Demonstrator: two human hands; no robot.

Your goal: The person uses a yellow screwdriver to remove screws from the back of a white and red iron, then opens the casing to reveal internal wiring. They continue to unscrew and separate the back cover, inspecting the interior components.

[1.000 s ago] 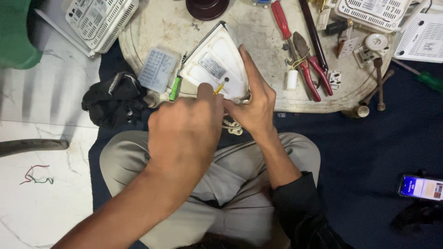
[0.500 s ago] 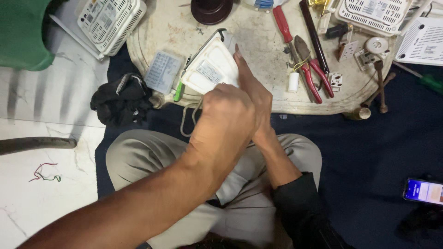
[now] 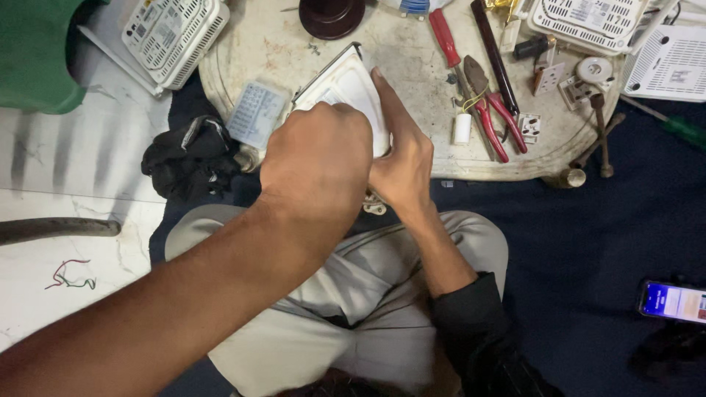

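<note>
A white plastic device case [image 3: 346, 88] stands tilted on its edge at the near rim of a round pale tray [image 3: 279, 44]. My left hand [image 3: 316, 165] is closed into a fist over the case's lower left part and hides most of it. Reaching from a black sleeve, my right hand [image 3: 401, 158] grips the case's right side, with the forefinger stretched up along its edge. What lies between my left fingers is hidden. I sit cross-legged in grey trousers below.
On the tray lie red pliers [image 3: 489, 117], a red-handled screwdriver [image 3: 443, 37], a small white cylinder [image 3: 462, 129], a blue-grey pad [image 3: 256, 114] and a dark bowl [image 3: 331, 15]. A white vented box [image 3: 173, 33], green bin [image 3: 37, 59], black cloth [image 3: 187, 158] and lit phone [image 3: 673, 301] surround it.
The case has turned from label-side-up onto its edge. My left fist has slid up and left over it, and now covers the green-handled tool that lay beside it.
</note>
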